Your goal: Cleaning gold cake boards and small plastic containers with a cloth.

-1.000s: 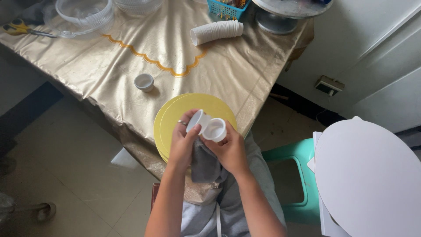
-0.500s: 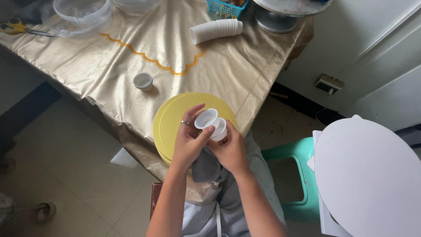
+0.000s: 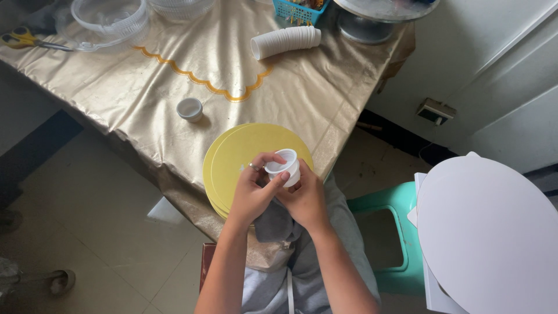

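Observation:
Both my hands meet over a small white plastic cup (image 3: 285,164) held above the stack of round yellow boards (image 3: 244,157) at the table's near edge. My left hand (image 3: 254,191), with a ring on one finger, grips the cup's rim from the left. My right hand (image 3: 303,197) cradles the cup from below and from the right. A grey cloth (image 3: 273,224) hangs under my hands. Another single small white cup (image 3: 190,109) stands on the table to the left.
A gold tablecloth (image 3: 145,75) covers the table. A lying stack of white cups (image 3: 285,42), clear plastic containers (image 3: 107,14), scissors (image 3: 26,39), a blue basket (image 3: 299,9) and a cake stand (image 3: 372,17) sit farther back. A green stool (image 3: 386,227) and white round boards (image 3: 488,232) are at right.
A second white piece held by my left hand a second ago is now fitted together with the cup. My hands have closed in around it.

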